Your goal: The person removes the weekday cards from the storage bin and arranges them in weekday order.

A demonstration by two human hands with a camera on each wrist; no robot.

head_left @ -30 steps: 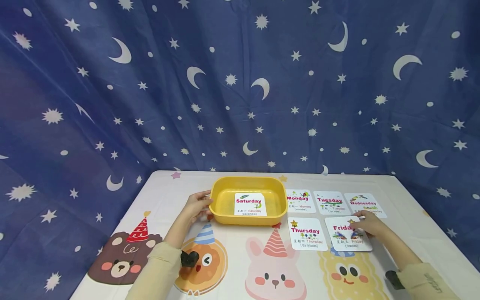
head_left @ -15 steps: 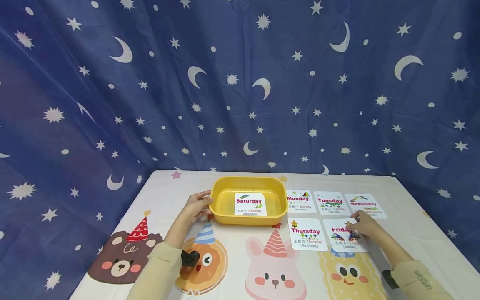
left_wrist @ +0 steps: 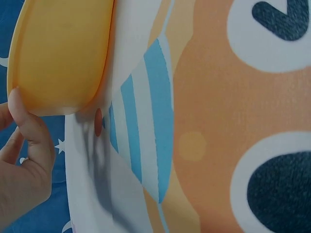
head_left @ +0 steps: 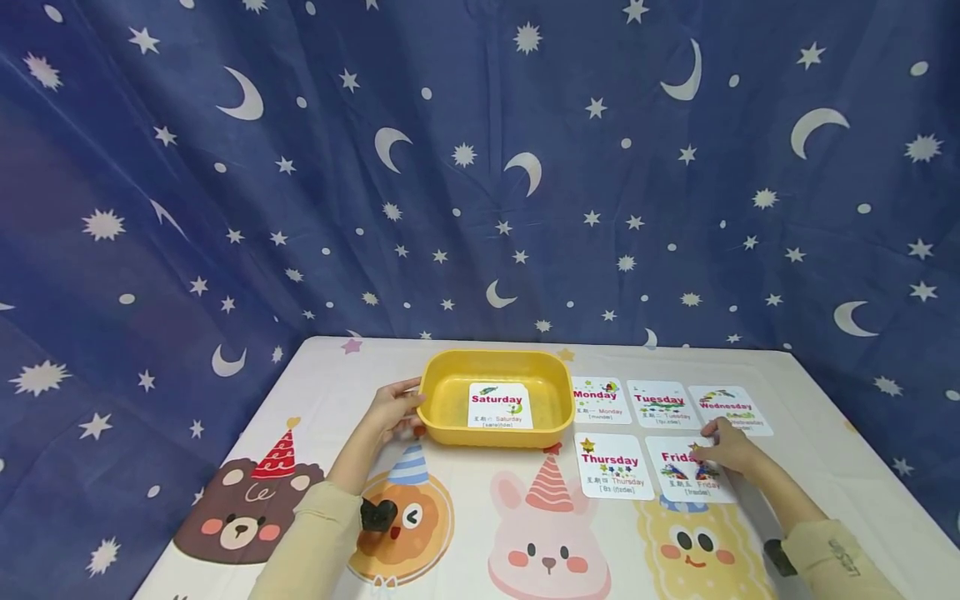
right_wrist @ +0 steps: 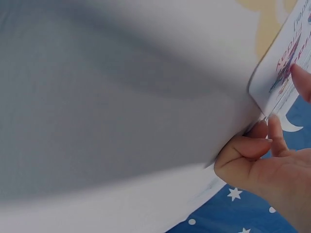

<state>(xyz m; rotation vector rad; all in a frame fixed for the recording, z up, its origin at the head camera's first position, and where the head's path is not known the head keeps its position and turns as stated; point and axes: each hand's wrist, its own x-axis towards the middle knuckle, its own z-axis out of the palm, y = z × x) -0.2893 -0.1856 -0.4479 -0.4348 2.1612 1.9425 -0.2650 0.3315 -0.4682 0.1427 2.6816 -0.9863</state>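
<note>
My left hand [head_left: 395, 410] holds the left end of a yellow plastic basin [head_left: 442, 437], thumb on the rim and fingers outside it, as the left wrist view shows. Inside the basin lies a white "Saturday" card [head_left: 500, 407]. At the right, my right hand [head_left: 733, 450] has hold of the right edge of the "Friday" card [head_left: 686, 471], with the thumb over its printed face and other fingers curled at the edge. That card lies in the front row beside the "Thursday" card [head_left: 614, 467]. In the right wrist view the same card [right_wrist: 277, 73] shows at the upper right.
Behind these stand in a row the "Monday" [head_left: 600, 402], "Tuesday" [head_left: 660, 406] and "Wednesday" card [head_left: 723, 400], the first close to the basin's right end. The white tablecloth [head_left: 337, 375] bears cartoon animals. A blue star-and-moon curtain [head_left: 480, 167] hangs at the table's back edge.
The "Friday" card has shifted slightly left and straightened beside "Thursday", with my right hand moving along with it. My left hand and the basin have stayed in place.
</note>
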